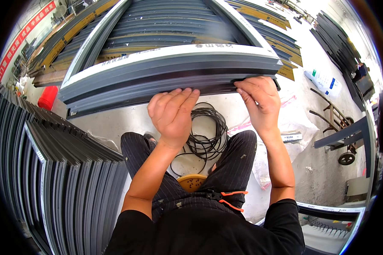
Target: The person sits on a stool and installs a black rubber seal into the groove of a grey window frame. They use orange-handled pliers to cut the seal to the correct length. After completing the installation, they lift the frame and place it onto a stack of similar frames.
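Note:
A dark grey metal frame (166, 70), like a window or door frame with white printed film on its face, lies before me with its grooved side toward me. My left hand (172, 114) has its fingers together and curled against the near lower edge of that side, left of the middle. Farther right, my right hand (261, 102) is closed in a pinch at the groove near the frame's right corner. Something small and dark shows at its fingertips, too hidden to name.
Dark profiles are stacked beneath the frame and upright at left (83, 199). A coiled black cable (208, 136) lies on the floor between my legs, near a yellow bucket (191, 182). A red bucket (48, 97) is at left. A hand truck (334, 114) and plastic bag (323, 83) are at right.

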{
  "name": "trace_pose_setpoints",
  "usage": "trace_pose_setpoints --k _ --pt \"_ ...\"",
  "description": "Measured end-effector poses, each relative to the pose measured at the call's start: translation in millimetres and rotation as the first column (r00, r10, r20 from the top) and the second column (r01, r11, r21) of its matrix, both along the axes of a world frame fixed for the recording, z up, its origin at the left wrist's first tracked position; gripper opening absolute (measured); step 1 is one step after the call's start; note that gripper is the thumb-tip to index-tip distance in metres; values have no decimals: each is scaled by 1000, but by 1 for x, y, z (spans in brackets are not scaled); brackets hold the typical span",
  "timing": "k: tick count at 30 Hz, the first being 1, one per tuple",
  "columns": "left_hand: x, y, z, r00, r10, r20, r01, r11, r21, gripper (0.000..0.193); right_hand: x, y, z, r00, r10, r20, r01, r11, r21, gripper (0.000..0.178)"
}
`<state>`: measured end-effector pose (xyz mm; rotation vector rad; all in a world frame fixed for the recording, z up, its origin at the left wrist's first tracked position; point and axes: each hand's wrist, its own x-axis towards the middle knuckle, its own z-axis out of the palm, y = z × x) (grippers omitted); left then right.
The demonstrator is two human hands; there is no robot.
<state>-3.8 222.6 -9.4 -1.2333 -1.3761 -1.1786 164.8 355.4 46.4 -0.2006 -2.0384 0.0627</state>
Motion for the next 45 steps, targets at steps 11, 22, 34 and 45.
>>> trace_pose_setpoints --k 11,22,34,45 --pt "14 10 6 999 -32 -25 30 996 -85 34 5 5 -6 999 45 -20 -45 999 11 22" --pt "37 13 33 995 -93 32 98 975 -197 32 0 0 -13 994 2 -108 0 1000 13 22" --pt "21 17 58 979 -205 8 189 887 -422 21 1 7 -15 993 38 -111 -42 999 -33 22" --pt "22 12 61 987 -161 6 146 875 -462 23 1 14 -22 984 54 -171 -52 999 12 24"
